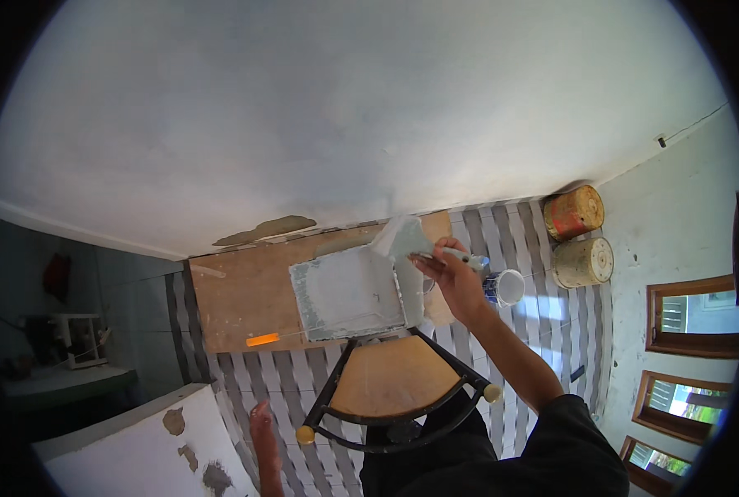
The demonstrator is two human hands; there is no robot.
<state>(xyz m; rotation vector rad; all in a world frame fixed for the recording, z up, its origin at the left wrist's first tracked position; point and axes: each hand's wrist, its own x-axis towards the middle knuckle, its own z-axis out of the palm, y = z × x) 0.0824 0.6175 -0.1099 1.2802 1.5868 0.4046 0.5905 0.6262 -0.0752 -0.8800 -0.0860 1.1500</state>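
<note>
My right hand point(448, 269) is closed round the light handle of a wide putty knife point(409, 238), whose broad blade is coated in pale grey. The blade is above the right side of a shallow tray point(306, 302) smeared with whitish-grey material. An orange-handled tool point(262, 340) with a thin metal rod lies at the tray's left, its rod reaching over the tray. At lower left, what looks like my left hand point(262, 418) hangs low beside the stool point(398, 377); its fingers are too small and blurred to make out.
The tray rests on a brown board point(245, 302) along the foot of a pale wall point(303, 124) with a bare patch point(266, 229). A blue-and-white tub point(509, 287) stands right of my hand. Two stained buckets point(575, 212) are in the far right corner. Wood-framed windows point(693, 315) line the right.
</note>
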